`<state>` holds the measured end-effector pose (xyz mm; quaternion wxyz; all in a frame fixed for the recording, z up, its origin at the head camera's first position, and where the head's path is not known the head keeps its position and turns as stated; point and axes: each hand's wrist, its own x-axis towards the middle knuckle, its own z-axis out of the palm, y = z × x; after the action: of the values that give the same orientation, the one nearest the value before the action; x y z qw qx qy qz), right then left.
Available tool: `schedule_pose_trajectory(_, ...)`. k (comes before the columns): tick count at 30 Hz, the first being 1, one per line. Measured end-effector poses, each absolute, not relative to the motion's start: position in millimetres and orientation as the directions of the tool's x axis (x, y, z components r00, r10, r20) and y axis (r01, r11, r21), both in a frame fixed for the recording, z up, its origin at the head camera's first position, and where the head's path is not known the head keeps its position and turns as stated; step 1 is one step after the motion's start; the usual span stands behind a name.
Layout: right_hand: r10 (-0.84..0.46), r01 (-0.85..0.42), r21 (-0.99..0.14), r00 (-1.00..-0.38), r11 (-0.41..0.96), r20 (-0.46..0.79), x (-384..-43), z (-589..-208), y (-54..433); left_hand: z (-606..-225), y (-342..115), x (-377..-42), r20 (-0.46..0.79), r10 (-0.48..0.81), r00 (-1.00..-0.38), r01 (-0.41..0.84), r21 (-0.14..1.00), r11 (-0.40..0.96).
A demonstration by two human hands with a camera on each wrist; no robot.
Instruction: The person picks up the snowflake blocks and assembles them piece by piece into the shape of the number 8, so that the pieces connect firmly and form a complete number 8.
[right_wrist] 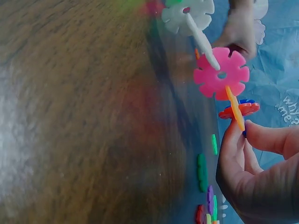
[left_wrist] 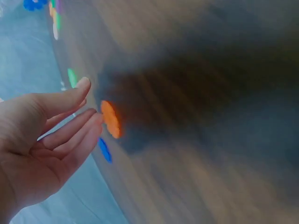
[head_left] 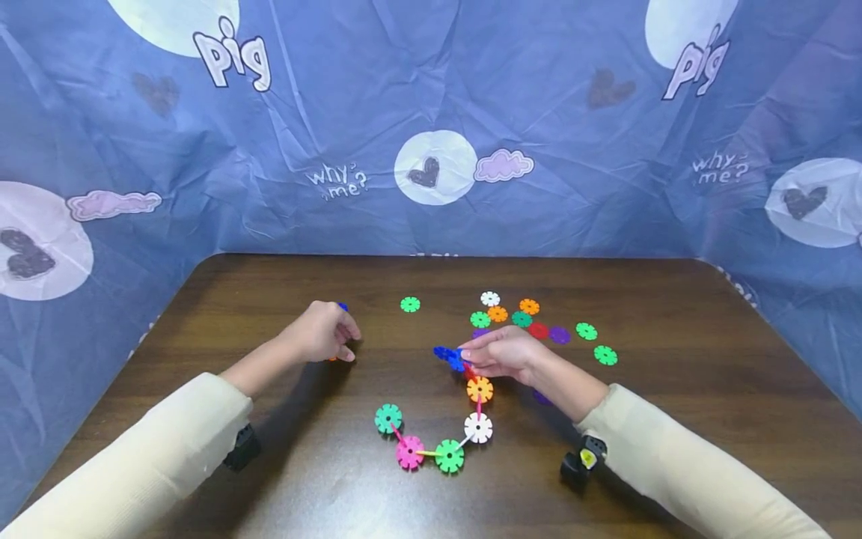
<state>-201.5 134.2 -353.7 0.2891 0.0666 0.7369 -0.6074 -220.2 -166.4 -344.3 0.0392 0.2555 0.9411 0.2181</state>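
My right hand (head_left: 505, 353) pinches one end of a chain of notched plastic discs between thumb and fingers. At that end are blue discs (head_left: 454, 361) and a red disc (right_wrist: 250, 108). From there the chain curves toward me through an orange disc (head_left: 480, 390), a white disc (head_left: 478, 429), a green disc (head_left: 449, 457) and a pink disc (head_left: 409, 454) to a teal disc (head_left: 387, 420), linked by discs seen edge-on. On the left, my left hand (head_left: 322, 333) reaches low over the table, fingers loosely bent. Its fingertips are right at a loose orange disc (left_wrist: 111, 119).
A blue disc (left_wrist: 105, 150) lies just past the left hand. One green disc (head_left: 410, 305) sits at the back middle. Several loose discs, including a purple disc (head_left: 560, 335) and a red disc (head_left: 538, 331), spread behind the right hand. Blue printed cloth (head_left: 377, 97) hangs behind the table.
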Motion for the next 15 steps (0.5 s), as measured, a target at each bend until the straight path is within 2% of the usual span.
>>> schedule_pose_trajectory(7, -0.262, 0.453, -0.859, -0.822, 0.237, -0.506, -202, -359, 134, -349, -190, -210, 0.026, 0.435, -0.9, 0.412, 0.379, 0.829)
schedule_pose_trajectory(15, -0.275, 0.447, -0.86, -0.819, 0.244, -0.504, -204, -355, 134, -353, -198, -208, 0.011, 0.411, -0.911, 0.38, 0.406, 0.831)
